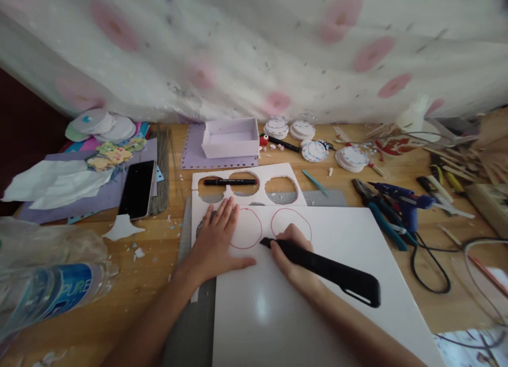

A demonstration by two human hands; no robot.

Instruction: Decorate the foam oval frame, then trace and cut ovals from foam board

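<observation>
A large white foam board (254,324) lies in front of me, with two red circles drawn near its far edge. My left hand (216,242) rests flat on the board, fingers stretched over the left edge of the left circle (261,232) and thumb apart. In my right hand (291,256) is a thick black utility knife (329,266), its tip at the board between the two circles. The right circle (291,209) is partly covered by my right fingers. Beyond the board, a white sheet with round cut-outs (262,183) carries a black pen (230,182).
A grey cutting mat (188,324) shows beneath the board. To the right lie pliers (383,219), a blue glue gun (408,200) and cables. A phone (137,190) and a plastic bottle (59,293) are on the left. A white box (230,139) and stacked discs stand behind.
</observation>
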